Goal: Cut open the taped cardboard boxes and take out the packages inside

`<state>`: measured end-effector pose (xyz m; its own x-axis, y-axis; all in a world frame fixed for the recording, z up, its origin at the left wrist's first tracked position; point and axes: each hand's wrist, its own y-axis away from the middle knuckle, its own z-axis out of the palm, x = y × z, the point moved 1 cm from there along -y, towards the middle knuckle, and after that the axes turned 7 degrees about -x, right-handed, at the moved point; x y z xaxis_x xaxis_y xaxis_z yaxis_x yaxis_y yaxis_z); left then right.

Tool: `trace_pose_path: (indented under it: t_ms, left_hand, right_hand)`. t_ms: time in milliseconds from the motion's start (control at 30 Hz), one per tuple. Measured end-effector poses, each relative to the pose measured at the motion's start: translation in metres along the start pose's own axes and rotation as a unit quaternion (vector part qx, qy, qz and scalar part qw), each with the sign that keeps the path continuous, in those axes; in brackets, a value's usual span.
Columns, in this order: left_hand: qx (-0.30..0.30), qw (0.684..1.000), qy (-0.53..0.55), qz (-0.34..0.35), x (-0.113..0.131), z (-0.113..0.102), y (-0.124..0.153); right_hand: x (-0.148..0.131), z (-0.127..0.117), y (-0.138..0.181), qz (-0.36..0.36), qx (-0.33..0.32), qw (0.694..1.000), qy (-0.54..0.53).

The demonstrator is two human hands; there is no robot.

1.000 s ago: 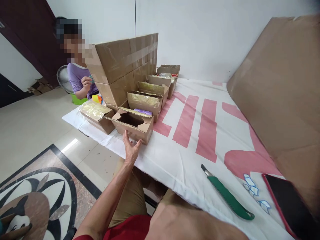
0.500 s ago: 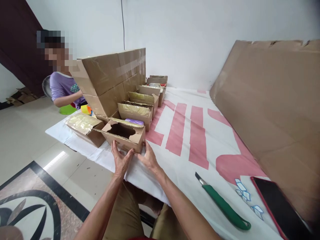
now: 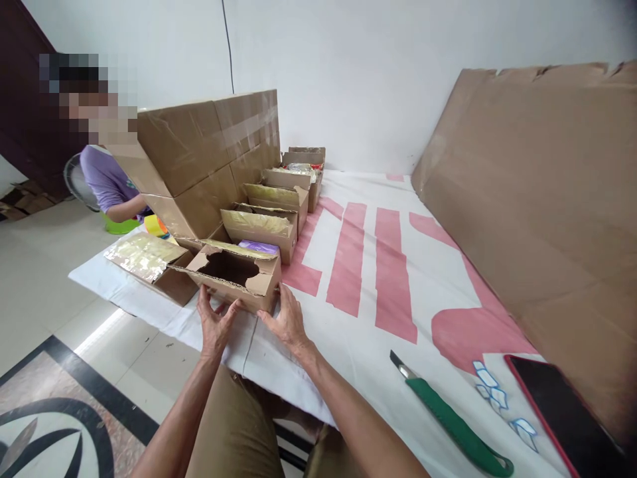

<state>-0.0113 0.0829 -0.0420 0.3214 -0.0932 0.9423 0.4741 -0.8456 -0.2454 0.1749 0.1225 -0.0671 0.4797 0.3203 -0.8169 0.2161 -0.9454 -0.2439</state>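
Observation:
A small cardboard box (image 3: pixel 239 292) with a ragged opening in its top stands near the front edge of the cloth-covered table. My left hand (image 3: pixel 215 325) grips its front side, thumb and fingers spread along the lower part. At the right end, my right hand (image 3: pixel 287 322) holds the corner with its thumb at the front. The inside of the box is dark. Touching or close to its left is another box with a shiny taped flap (image 3: pixel 146 255). A purple item (image 3: pixel 259 247) shows just behind the held box.
Small open boxes (image 3: pixel 263 224) line up toward the wall beside stacked taped cartons (image 3: pixel 199 159). A green utility knife (image 3: pixel 455 425), blade exposed, and a phone (image 3: pixel 562 405) lie to the right. A large cardboard sheet (image 3: pixel 537 199) leans there. A person in purple (image 3: pixel 107 179) sits at left.
The view has shifted, so most things, the box and both hands included, appear farther left. Both hands keep their grip, and the box has hardly moved against its neighbours.

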Motion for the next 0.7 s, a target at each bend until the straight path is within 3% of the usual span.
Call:
trace_pose_path:
  t_ms: [367, 700]
  left_hand:
    - [-0.010, 1.000, -0.009, 0.007, 0.003, 0.005, -0.004]
    - [-0.019, 1.000, -0.015, 0.011, 0.005, 0.012, -0.012]
  right_hand:
    - [0.003, 0.001, -0.001, -0.016, 0.037, 0.999, -0.026]
    - [0.001, -0.005, -0.005, -0.013, 0.033, 0.998, -0.057]
